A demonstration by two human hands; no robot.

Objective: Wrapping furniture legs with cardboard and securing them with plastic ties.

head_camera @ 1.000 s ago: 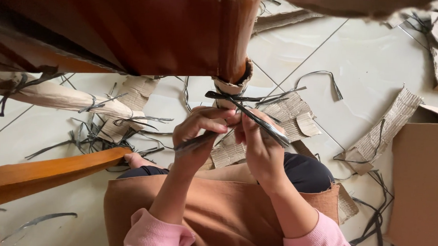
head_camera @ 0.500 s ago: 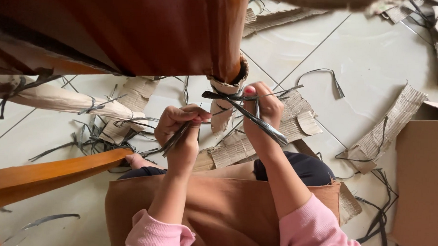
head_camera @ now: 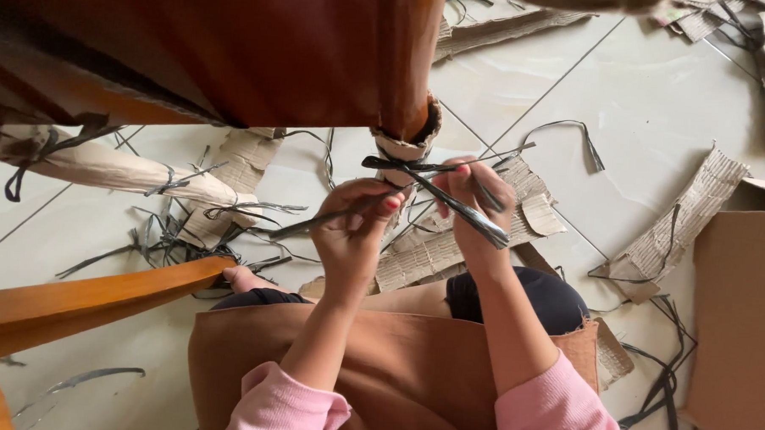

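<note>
Left hand (head_camera: 358, 227) pinches strap end (head_camera: 314, 223) taut; right hand (head_camera: 476, 201) grips the knot (head_camera: 401, 166) on the leg (head_camera: 409, 72), probably so it can't slip.

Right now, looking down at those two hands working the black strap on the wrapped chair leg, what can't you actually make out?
Head view only:
- The knot in the black strap: too small and tangled to tell whether it is tied or loose.
- The wrapped chair leg below the strap: hidden by the left hand and right hand.
- The wooden chair: cut off by the top edge.
- The cardboard box: cut off at the right edge.
</note>
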